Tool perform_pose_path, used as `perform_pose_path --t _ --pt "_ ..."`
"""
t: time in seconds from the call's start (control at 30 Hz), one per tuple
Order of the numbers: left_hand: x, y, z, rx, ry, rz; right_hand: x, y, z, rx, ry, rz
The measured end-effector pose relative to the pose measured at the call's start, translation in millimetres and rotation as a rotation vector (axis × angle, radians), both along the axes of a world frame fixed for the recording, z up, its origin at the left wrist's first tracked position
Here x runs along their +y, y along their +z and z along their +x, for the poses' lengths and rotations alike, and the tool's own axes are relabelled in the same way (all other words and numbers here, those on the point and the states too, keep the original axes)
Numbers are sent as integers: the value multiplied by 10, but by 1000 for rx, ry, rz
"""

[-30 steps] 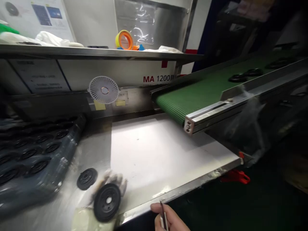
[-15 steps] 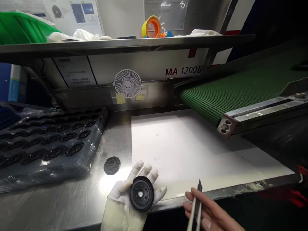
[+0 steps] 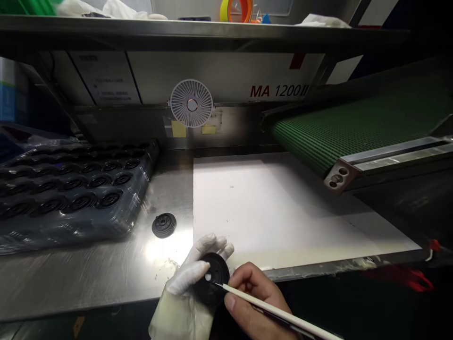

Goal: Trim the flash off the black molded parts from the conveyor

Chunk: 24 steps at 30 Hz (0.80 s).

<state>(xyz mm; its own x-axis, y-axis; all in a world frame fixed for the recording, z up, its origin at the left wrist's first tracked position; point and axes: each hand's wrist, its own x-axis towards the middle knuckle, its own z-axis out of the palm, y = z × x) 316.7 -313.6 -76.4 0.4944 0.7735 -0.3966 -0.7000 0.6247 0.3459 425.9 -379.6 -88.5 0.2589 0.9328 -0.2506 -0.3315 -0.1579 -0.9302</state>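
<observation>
My left hand (image 3: 187,279), in a white glove, grips a round black grooved disc (image 3: 219,268) with a hole in its centre. The thumb lies over the disc's face and the fingers are curled behind it. In my bare right hand (image 3: 264,289) is a slim craft knife (image 3: 255,301) with a pale handle, pinched between thumb and fingers. Its thin tip points left, at the disc's face close to the central hole; whether it touches I cannot tell. A second black disc (image 3: 163,225) lies flat on the metal bench, beyond my left hand.
A clear plastic tray (image 3: 106,222) with several black discs fills the left side. White sheeting (image 3: 255,203) covers the middle of the bench (image 3: 88,278). A green conveyor belt (image 3: 329,137) juts in from the right. A small fan (image 3: 191,104) and a shelf (image 3: 198,35) are behind.
My left hand has closed its thumb over the disc and tilted it. My right hand has moved left, bringing the knife from upright to slanting against or near the disc. The view has tipped down.
</observation>
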Motion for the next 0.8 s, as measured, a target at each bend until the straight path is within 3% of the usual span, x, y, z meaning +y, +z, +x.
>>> perform_pose_path --t 0.17,0.47,0.67,0.8 --pt "-16 2 -27 -24 1 44 -16 -17 91 -173 -51 10" --pt "-32 -79 124 -10 123 -121 -66 -57 24 -35 -126 -18" --pt "-71 -97 162 30 210 -74 -56 -98 -18 -59 -138 -75" --pt "-63 -102 176 37 192 -84 -45 -109 -7 -66 -116 -92"
